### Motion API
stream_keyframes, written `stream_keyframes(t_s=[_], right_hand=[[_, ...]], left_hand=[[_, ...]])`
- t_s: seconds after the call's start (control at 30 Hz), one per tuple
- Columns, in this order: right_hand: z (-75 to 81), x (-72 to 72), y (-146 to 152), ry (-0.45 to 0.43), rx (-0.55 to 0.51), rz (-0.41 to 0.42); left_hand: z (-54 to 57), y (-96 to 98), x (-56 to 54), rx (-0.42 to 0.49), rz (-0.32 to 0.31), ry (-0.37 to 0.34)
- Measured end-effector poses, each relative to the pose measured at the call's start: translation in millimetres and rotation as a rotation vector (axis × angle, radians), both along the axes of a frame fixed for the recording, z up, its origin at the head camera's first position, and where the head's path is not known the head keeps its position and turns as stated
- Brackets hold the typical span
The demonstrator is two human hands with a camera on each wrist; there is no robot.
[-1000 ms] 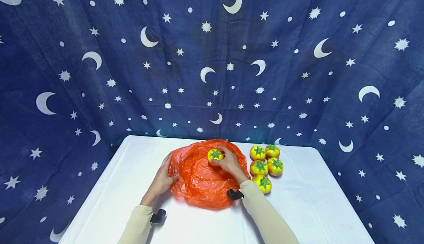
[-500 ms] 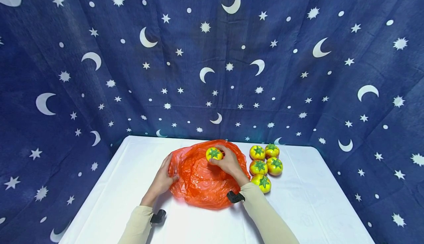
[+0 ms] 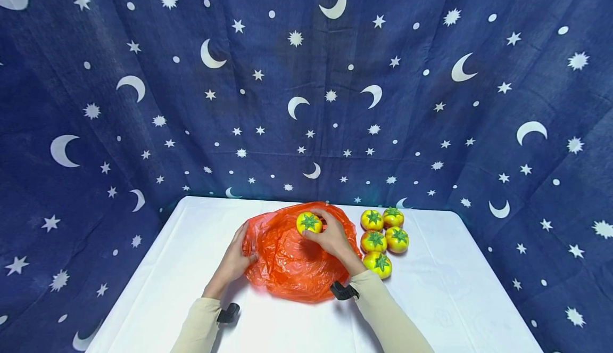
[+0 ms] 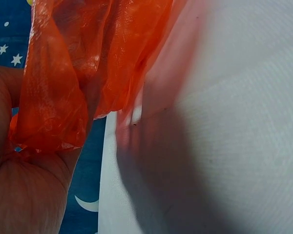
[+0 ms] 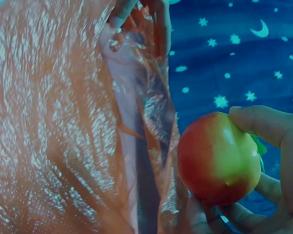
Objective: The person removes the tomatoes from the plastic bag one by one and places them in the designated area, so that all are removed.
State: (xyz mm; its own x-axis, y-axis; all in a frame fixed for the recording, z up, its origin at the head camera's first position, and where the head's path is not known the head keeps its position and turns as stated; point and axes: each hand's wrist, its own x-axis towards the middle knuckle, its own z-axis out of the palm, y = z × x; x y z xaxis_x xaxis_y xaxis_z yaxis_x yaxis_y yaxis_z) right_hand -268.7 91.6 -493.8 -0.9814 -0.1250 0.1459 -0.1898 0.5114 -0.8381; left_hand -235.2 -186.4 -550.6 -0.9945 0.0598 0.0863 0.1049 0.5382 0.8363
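A red plastic bag [image 3: 292, 268] lies crumpled on the white table, its mouth spread upward. At its left side my left hand [image 3: 236, 257] holds the edge, with thin film between thumb and fingers in the left wrist view. Over the bag's opening, my right hand [image 3: 332, 233] grips a yellow-and-red tomato [image 3: 308, 223] with a green star-shaped top. From the side, the right wrist view shows this tomato [image 5: 217, 161] between thumb and fingers, beside the bag's upright wall [image 5: 63, 122]. The bag's inside is partly hidden by the right hand.
Several similar tomatoes [image 3: 373, 241] stand grouped on the white table [image 3: 450, 289], right of the bag and close to the right forearm. A dark blue curtain [image 3: 306, 103] with moons and stars hangs behind the table and along both sides.
My right hand has shifted slightly left over the bag with the tomato still in its grip. The left hand and the bag stay nearly where they were.
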Motion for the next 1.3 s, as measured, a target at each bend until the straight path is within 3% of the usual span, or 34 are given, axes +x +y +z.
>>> stream_keyframes(t_s=[0.27, 0.6, 0.8, 1.3], right_hand=[[11.1, 12.2, 5, 0.06, -0.048, 0.012], [24.6, 26.9, 18, 0.05, -0.033, -0.021], [27.9, 35.6, 25, 0.086, -0.06, -0.004], [29.5, 54.3, 52, 0.049, -0.079, -0.054]], left_hand=[[1.2, -0.5, 1.2, 0.0, -0.005, -0.004], [5.4, 1.1, 1.3, 0.006, -0.009, 0.001], [4.3, 0.2, 2.3, 0.007, -0.005, -0.001], [3.6, -1.2, 2.4, 0.009, -0.007, -0.029]])
